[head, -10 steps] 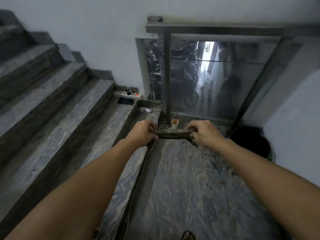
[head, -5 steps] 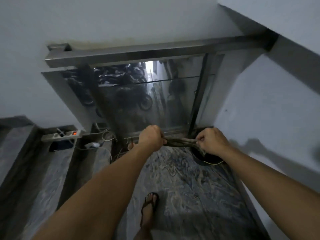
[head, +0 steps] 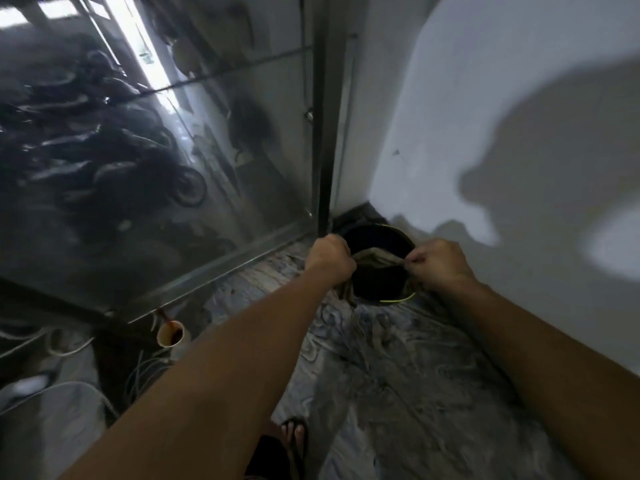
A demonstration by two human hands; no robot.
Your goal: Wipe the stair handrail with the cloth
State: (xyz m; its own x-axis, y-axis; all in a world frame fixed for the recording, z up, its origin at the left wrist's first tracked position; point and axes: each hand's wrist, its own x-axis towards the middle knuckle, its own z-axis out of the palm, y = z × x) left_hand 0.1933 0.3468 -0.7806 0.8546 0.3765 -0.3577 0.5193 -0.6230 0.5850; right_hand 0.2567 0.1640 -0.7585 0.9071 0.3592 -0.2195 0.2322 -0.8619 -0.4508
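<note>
A crumpled grey-brown cloth [head: 377,258] stretches between both hands, right over a dark round bucket [head: 375,244] in the floor corner. My left hand [head: 329,256] is closed on the cloth's left end, with a tail of cloth hanging below the wrist. My right hand [head: 438,263] pinches the right end. The handrail's top bar is out of view; only its dark metal post [head: 323,133] and the glass panel [head: 156,161] below it show.
A white wall [head: 485,133] closes the right side, with my shadow on it. A small paper cup [head: 171,334] and loose white cables [head: 138,375] lie at the glass panel's foot. My sandalled foot [head: 294,441] stands on the marbled landing floor [head: 398,375].
The view has swung right and down, and I have moved closer to the corner. Both hands, still gripping the cloth, now hang over the bucket; the handrail's top bar has left the view.
</note>
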